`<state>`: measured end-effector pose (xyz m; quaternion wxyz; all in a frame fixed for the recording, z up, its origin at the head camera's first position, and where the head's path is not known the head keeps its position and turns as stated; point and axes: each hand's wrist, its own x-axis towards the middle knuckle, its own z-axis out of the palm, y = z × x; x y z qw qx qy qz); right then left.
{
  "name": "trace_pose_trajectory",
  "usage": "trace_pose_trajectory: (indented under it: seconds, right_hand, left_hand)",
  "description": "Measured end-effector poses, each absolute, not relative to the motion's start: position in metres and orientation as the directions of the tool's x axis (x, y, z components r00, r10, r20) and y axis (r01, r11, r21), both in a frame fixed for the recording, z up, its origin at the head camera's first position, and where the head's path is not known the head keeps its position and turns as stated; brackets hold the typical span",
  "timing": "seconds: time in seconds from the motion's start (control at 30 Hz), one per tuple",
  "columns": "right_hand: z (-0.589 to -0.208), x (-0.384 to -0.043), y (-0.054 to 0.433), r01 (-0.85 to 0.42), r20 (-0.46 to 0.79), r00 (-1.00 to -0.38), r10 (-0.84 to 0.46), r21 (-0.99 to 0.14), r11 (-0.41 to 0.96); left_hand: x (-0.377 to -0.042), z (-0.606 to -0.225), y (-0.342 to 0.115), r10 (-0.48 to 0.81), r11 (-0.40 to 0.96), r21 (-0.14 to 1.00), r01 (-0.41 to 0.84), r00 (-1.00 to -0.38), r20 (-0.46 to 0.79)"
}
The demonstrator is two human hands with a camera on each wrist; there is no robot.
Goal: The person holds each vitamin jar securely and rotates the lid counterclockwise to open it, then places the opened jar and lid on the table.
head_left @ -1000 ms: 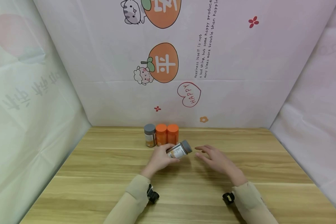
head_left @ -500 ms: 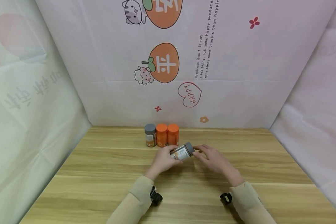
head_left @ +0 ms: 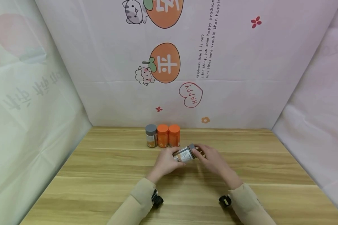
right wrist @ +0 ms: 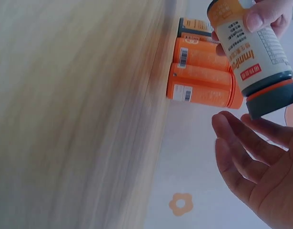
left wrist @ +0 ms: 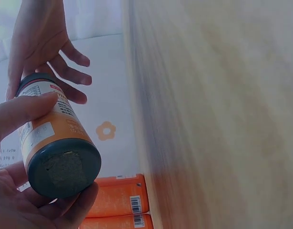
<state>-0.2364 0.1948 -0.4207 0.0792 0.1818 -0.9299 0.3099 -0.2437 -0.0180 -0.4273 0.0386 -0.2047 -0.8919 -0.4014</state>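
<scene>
My left hand (head_left: 165,162) grips a supplement bottle (head_left: 183,155) with a grey cap (head_left: 192,150) and a white-and-orange label. The bottle is held tilted above the table, its cap toward the right; its dark base (left wrist: 64,168) faces the left wrist camera. My right hand (head_left: 214,160) has its thumb and index finger at either side of the cap. In the right wrist view the other fingers (right wrist: 239,164) are loosely bent, away from the bottle, and the thumb is hidden.
Behind the hands, a grey-capped bottle (head_left: 151,136) and two orange bottles, one in the middle (head_left: 162,136) and one at the right (head_left: 174,136), stand side by side near the back of the wooden table (head_left: 101,162). A printed white cloth (head_left: 231,93) hangs behind.
The left hand has brought the bottle slightly right. The right hand has moved left from beside the bottle, and its thumb and index finger have come onto the cap.
</scene>
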Motion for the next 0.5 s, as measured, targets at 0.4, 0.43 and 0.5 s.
trace_pose_trajectory:
  seconds: [0.4,0.43,0.5]
  right_hand:
    - [-0.421,-0.231,0.182,-0.403,0.324,-0.913,-0.249,-0.608,0.684]
    - [-0.42,-0.231,0.181,-0.393,0.316,-0.917,-0.243,-0.62,0.679]
    - [-0.418,-0.231,0.18,-0.37,0.292,-0.928,-0.233,-0.645,0.669]
  left_hand:
    - [-0.236,-0.428,-0.015,0.401,0.611,0.619,0.494,-0.867,0.295]
    - [-0.236,-0.428,-0.015,0.404,0.607,0.617,0.5,-0.863,0.302]
    - [-0.237,-0.427,-0.015,0.412,0.597,0.618,0.512,-0.856,0.311]
